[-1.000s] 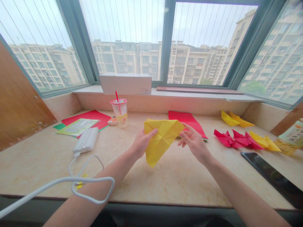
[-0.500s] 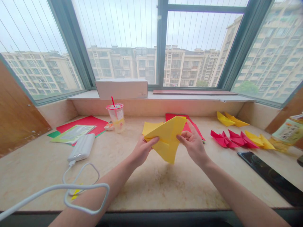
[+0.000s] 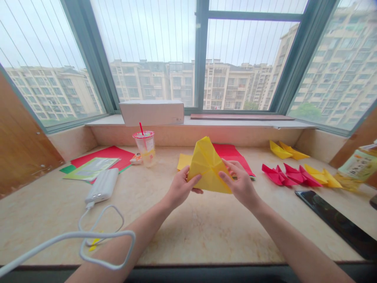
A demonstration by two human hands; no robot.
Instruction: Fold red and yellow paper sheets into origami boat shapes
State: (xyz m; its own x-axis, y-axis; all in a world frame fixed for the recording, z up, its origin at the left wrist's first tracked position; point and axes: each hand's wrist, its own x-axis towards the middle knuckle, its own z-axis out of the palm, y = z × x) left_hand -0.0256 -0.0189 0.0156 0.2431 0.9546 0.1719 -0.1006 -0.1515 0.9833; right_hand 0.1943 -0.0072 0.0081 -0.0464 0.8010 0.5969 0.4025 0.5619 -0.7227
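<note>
A creased sheet of yellow paper [image 3: 208, 163] is held up over the counter between both hands, its top narrowing to a point. My left hand [image 3: 182, 186] grips its left edge, thumb in front and fingers behind. On the right side my right hand [image 3: 239, 179] pinches the paper, with the thumb lying on its front. Behind it on the counter lie another yellow sheet [image 3: 183, 161] and red paper [image 3: 235, 157], both partly hidden by the held paper and the hands.
Folded red paper shapes [image 3: 278, 174] and yellow ones [image 3: 287, 150] sit at the right, near a black phone [image 3: 335, 220] and a bottle [image 3: 361, 163]. Leftward are a lidded cup [image 3: 145, 147], a white power bank [image 3: 103, 184] with its cable [image 3: 108, 235], and red sheets [image 3: 118, 154].
The yellow paper has been turned, so its point now faces up and its creased face shows toward me. Both hands have shifted their grip along its edges.
</note>
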